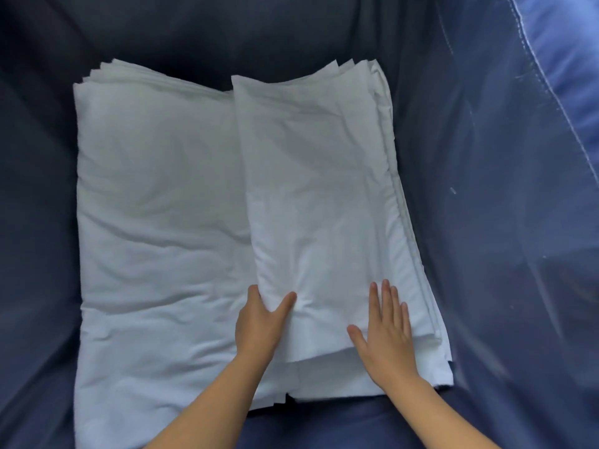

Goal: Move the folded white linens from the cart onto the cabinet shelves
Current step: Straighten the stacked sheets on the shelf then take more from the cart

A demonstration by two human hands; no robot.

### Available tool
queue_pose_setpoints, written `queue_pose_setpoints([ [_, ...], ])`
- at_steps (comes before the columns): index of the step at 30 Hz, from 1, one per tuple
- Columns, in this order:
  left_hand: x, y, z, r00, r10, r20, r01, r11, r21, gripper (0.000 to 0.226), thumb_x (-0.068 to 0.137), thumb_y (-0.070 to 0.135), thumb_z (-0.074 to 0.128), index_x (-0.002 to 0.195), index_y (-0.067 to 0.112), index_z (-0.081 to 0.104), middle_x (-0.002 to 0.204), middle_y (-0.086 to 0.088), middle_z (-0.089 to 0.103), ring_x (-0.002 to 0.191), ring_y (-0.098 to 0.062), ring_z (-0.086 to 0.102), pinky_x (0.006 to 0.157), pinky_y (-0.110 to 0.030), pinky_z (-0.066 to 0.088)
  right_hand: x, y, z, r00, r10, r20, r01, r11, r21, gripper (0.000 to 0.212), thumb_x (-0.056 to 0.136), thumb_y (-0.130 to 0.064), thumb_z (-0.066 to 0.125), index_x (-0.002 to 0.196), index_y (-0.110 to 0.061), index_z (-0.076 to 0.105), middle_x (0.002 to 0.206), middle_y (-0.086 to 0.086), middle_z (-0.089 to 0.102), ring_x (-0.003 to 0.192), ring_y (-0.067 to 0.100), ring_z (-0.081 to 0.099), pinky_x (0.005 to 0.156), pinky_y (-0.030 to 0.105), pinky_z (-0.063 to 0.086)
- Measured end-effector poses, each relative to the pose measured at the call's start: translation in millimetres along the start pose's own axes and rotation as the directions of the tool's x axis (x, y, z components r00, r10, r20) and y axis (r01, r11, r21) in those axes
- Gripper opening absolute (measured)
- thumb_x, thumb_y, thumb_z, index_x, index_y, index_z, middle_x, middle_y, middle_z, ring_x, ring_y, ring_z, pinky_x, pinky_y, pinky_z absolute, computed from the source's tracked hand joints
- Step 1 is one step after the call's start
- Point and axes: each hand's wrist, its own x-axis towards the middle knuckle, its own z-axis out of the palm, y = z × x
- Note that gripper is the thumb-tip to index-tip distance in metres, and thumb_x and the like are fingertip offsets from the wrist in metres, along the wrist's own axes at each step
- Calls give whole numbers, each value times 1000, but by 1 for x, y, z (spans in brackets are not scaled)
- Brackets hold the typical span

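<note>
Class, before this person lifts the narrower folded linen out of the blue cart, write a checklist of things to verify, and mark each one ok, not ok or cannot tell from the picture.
1. Left hand grips the narrower folded linen at its left edge, thumb on top: ok.
2. Right hand has a grip: not ok, it lies flat on top, fingers straight.
3. Linen still neatly folded: ok, though layered edges fan out on its right.
4. It lies free above the wider linen: ok, it overlaps on top.
5. Number of layers being taken: cannot tell.
6. Cabinet shelf ready: cannot tell, only the blue cart liner shows.
</note>
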Motion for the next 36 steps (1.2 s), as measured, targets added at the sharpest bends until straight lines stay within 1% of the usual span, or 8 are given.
queue_pose_setpoints([
  [2, 3, 4, 0, 995, 81, -65, -74, 992, 103, 67, 83, 55, 71, 133, 24, 40, 128, 6, 56, 108, -19, 56, 79, -35, 46, 6, -4, -6, 999, -12, -31, 13, 1000, 28, 85, 90, -63, 16, 158, -18, -7, 165, 5, -15, 152, 20, -15, 121, 36, -13],
  [5, 20, 12, 2, 950, 292, -115, -248, 923, 293, 95, 86, 55, 68, 157, 16, 18, 161, -7, 26, 144, -27, 30, 111, -40, 34, 28, -18, -22, 999, -7, -47, 12, 995, 99, 83, 88, -66, 7, 155, -25, -16, 161, -4, -28, 150, 15, -23, 121, 35, -15],
  [7, 39, 25, 3, 907, 411, -95, -330, 831, 447, 94, 89, 54, 64, 159, 14, 15, 166, -14, 11, 151, -32, 17, 117, -43, 25, 50, -28, -36, 999, -18, -40, 24, 990, 138, 77, 97, -59, 23, 157, -26, -12, 161, -5, -26, 150, 16, -22, 123, 37, -10],
  [10, 69, 50, 4, 808, 589, -21, -458, 650, 607, 82, 92, 49, 62, 157, 13, 27, 165, -19, 11, 151, -40, 16, 118, -51, 23, 88, -39, -56, 999, -32, -35, 38, 986, 163, 74, 103, -48, 34, 158, -26, -8, 164, -3, -21, 151, 21, -20, 123, 39, -7],
  [16, 126, 102, 4, 817, 564, 116, -463, 524, 715, 86, 91, 68, 29, 160, 22, 3, 167, -9, -11, 153, -31, -12, 122, -54, -1, 167, -55, -86, 997, -72, -42, 78, 986, 148, 76, 102, -46, 37, 158, -22, -9, 165, 2, -19, 152, 22, -16, 123, 44, -4],
  [23, 177, 147, 0, 840, 525, 139, -440, 507, 742, 82, 92, 74, 14, 157, 34, -15, 162, 1, -32, 148, -19, -30, 117, -64, -9, 232, -59, -110, 994, -74, -79, 85, 986, 145, 76, 102, -48, 35, 159, -19, -7, 166, 4, -16, 152, 19, -14, 123, 42, -8],
  [31, 249, 203, -19, 834, 549, 59, -367, 472, 802, 80, 94, 72, 9, 159, 30, -9, 165, -4, -23, 150, -21, -25, 118, -63, -8, 315, -60, -160, 985, -76, -154, 60, 993, -106, 78, 101, -55, 27, 158, -16, -9, 164, 5, -21, 151, 20, -21, 122, 45, -12],
  [36, 262, 197, -9, 808, 589, 13, -369, 488, 791, 80, 93, 70, 6, 160, 27, -5, 166, -7, -18, 151, -24, -22, 118, -64, -6, 340, -58, -149, 995, -40, -92, 36, 998, -50, 86, 96, -65, 21, 155, -18, -22, 159, 3, -35, 146, 21, -33, 121, 45, -13],
])
